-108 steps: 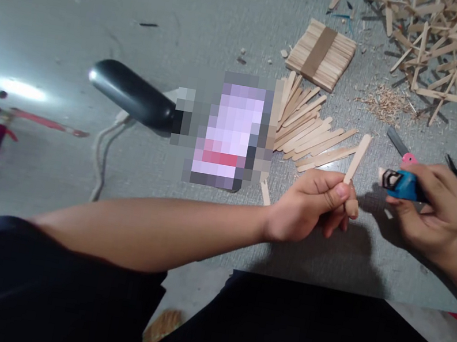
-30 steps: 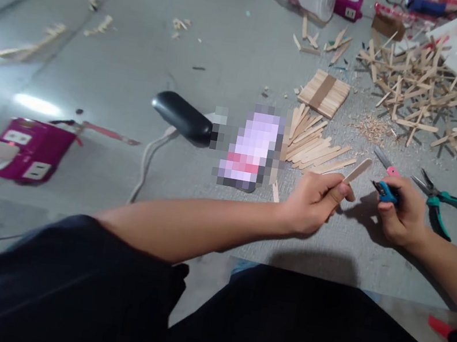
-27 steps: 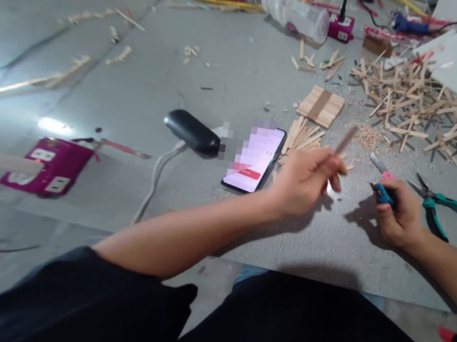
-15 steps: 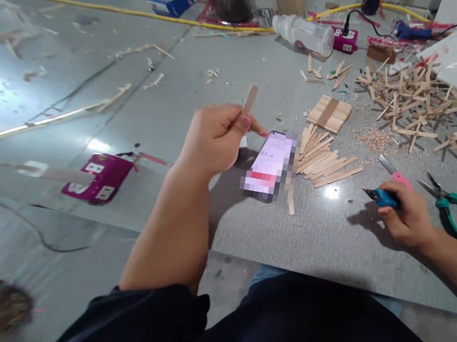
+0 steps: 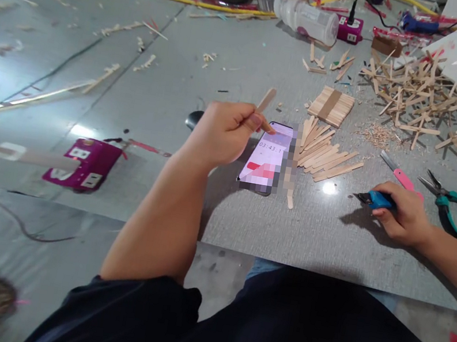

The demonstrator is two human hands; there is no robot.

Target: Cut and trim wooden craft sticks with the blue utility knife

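My left hand (image 5: 227,131) pinches a wooden stick (image 5: 266,99) between thumb and fingers, its rounded end pointing up. Just right of that hand lies a phone (image 5: 266,157) with a lit timer screen, partly pixelated; a fingertip is over its top edge. My right hand (image 5: 405,215) is wrapped round a blue-handled cutter (image 5: 375,199), whose dark tip points left above the table. Loose wooden sticks (image 5: 323,155) fan out beside the phone, and a banded bundle of sticks (image 5: 331,106) lies behind them. Wood crumbs (image 5: 377,134) are scattered to the bundle's right.
Green-handled pliers (image 5: 446,201) and a pink-handled knife (image 5: 402,178) lie by my right hand. A heap of crossed sticks (image 5: 424,101) is at the back right. Further back lies a plastic bottle (image 5: 308,21). A purple power socket (image 5: 85,163) sits at left.
My left hand has moved right relative to the table, nearer the phone's top, and its stick leans more to the right. The cutter in my right hand has shifted slightly left. The view has shifted.
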